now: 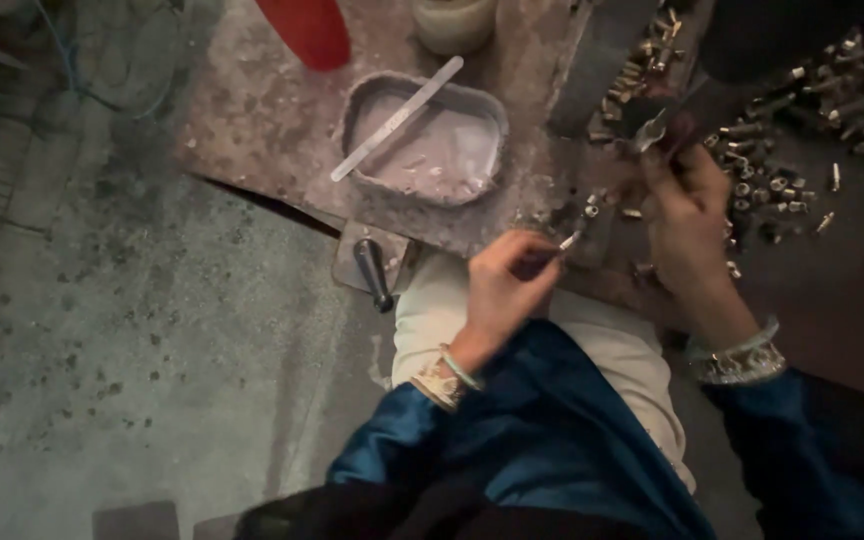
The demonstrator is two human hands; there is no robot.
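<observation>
From the head camera I look down on both hands at the edge of a worn counter [272, 120]. My left hand [507, 285] is closed, fingers pinched on a small metal pin [569, 240] whose bright tip pokes out toward the upper right. Its long axis runs on a slant from the fingers up toward the right hand. My right hand [687, 215] sits higher and farther right, fingers curled around a small shiny piece [652, 130] at its top; the view is dim there, so I think it is a metal fitting, but I cannot tell its shape. The two hands are near each other but not touching, with the pin's tip pointing into the gap between them. The left hand is the nearer one to the pin, since it holds it.

A pile of small metal parts [812, 110] lies spread on the counter, right of and behind the right hand, some just beside its fingers. Left of the hands a grey tray [427, 140] holds pale paste, with a flat stick [397, 118] leaning across its rim. A red object [307, 30] and a pale jar [452, 20] stand at the far edge. A dark handle [372, 272] hangs from the counter's near edge, left of the left hand.
</observation>
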